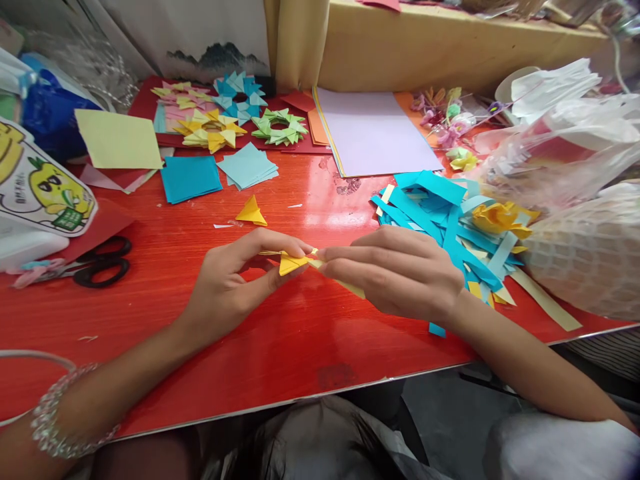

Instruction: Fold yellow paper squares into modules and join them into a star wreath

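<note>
Between my two hands, just above the red table (210, 373), is a folded yellow paper piece (293, 263). My left hand (237, 273) pinches it between thumb and fingers. From the other side, the fingers of my right hand (400, 270) close on its right end, where a paler yellow part (351, 289) shows beneath them. The right thumb is hidden. A separate folded yellow triangle (252, 211) lies on the table just beyond my left hand.
Paper rings (280, 127) and stacks of coloured squares (191, 179) lie at the back left. Lilac sheets (373, 133) are behind my hands. Blue paper strips (435, 207) pile up at right, beside a netted bag (590, 253). Black-handled scissors (103, 263) lie left.
</note>
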A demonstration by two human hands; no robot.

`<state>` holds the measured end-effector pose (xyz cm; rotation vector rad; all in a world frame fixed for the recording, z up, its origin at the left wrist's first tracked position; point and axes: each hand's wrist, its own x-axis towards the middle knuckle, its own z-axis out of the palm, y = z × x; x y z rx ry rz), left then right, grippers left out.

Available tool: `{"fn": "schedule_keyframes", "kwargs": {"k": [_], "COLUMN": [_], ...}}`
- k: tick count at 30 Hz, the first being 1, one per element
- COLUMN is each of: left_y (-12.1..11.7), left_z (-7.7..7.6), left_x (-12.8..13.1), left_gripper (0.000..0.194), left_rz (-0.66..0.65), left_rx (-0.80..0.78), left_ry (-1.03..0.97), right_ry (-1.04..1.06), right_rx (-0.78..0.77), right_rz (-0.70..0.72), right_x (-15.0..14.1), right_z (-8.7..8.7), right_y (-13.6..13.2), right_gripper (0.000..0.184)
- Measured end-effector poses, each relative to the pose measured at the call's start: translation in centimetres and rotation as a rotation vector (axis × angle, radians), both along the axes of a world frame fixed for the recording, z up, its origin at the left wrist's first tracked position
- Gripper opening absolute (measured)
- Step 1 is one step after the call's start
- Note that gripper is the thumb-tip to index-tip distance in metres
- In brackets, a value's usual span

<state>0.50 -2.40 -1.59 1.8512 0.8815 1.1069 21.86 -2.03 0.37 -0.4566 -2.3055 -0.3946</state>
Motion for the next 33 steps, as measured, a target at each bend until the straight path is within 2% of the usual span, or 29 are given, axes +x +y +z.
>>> {"fn": "schedule_keyframes", "kwargs": {"k": [5, 13, 26, 33], "left_y": [0.18, 0.33, -0.03, -0.09], "left_z": [-0.11, -0.40, -0.03, 0.06], "left_x": [-0.08, -0.21, -0.20, -0.16], "left_gripper": [0.019, 0.020, 0.016, 0.018], "left_rz": [-0.021, -0.036, -0.009, -0.014], "left_rx": [0.043, 0.089, 0.027, 0.023], "left_ry": [0.012, 0.038, 0.067, 0.066], "right_ry": [0.102, 0.191, 0.087, 0.122], "right_rx": [-0.196, -0.480, -0.377, -0.354], "right_rz": [0.012, 0.022, 0.010, 0.033], "right_x": [-0.56, -0.80, -0.56, -0.69], "right_z": [-0.61, -0.40, -0.44, -0.30], "right_y": [-0.07, -0.33, -0.47, -0.45], "right_gripper": [0.015, 0.012, 0.018, 0.017]}}
